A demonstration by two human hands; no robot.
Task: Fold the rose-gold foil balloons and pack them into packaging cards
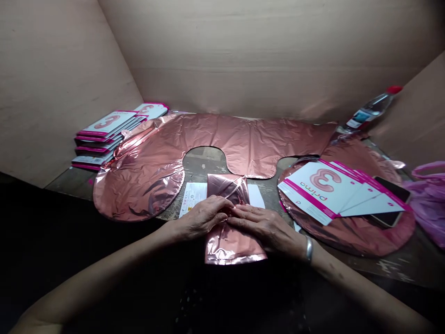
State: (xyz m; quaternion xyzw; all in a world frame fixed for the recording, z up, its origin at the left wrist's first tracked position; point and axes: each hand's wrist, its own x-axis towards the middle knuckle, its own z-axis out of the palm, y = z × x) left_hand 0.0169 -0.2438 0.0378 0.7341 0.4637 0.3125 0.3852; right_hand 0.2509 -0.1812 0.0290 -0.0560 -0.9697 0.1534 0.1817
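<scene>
A rose-gold foil balloon folded into a narrow strip [227, 246] lies at the table's front edge, its near end reaching past the edge. My left hand [205, 214] is bent round the strip's middle, thumb and fingers closing on the foil. Beside it, my right hand [267, 227] rests flat on the strip, fingers stretched toward the left hand. The fingertips of both hands meet over the foil. Under the strip lies a white printed card [192, 197], partly covered. Behind the hands spreads a large flat rose-gold foil balloon [215, 130] shaped like a 3.
Printed packages [107, 125] are stacked at the back left. At right, several white-and-pink cards [313, 185] lie over a dark phone [391, 185] on the foil. A red-capped bottle [371, 109] leans at the back right, near a pink plastic bag [426, 199]. Pale panels [243, 55] enclose the table.
</scene>
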